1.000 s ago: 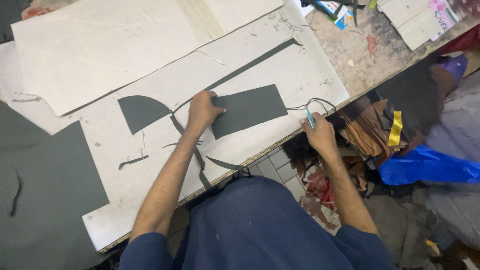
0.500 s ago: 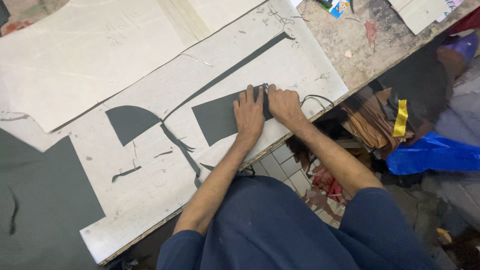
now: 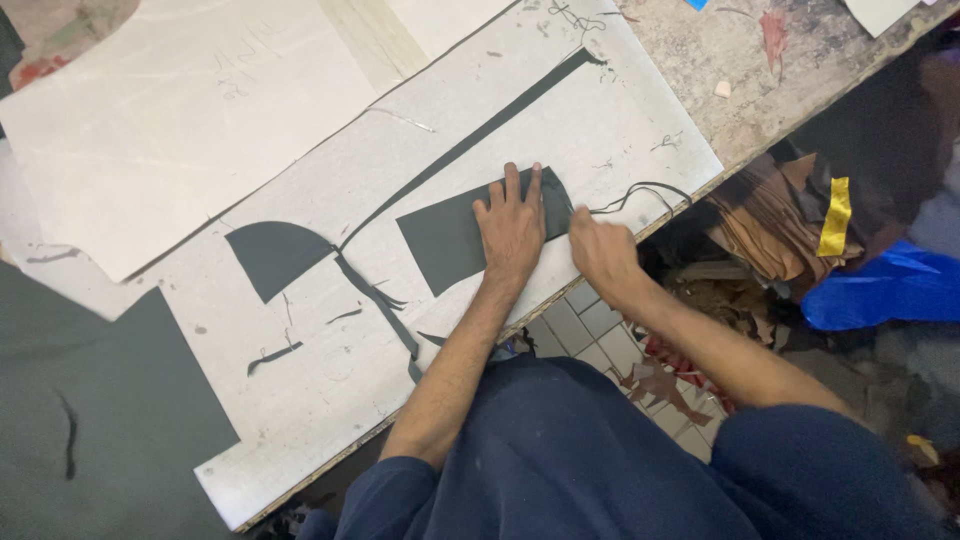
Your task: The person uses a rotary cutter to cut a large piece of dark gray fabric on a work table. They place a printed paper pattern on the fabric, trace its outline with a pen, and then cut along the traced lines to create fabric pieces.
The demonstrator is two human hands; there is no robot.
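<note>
Dark cut piece (image 3: 450, 240) lay flat under my spread left hand (image 3: 512, 232) to stop slipping, while my right hand (image 3: 600, 255) stayed curled, its grip's contents hidden.

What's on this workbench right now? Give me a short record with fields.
Surface: white cutting board on a worn bench
Left hand: left hand pressed flat on a dark grey cut piece
Right hand: right hand closed at that piece's right edge; any tool is hidden
Nearby: curved grey offcut, long thin grey strip
Under bench: brown scraps, blue bag
</note>
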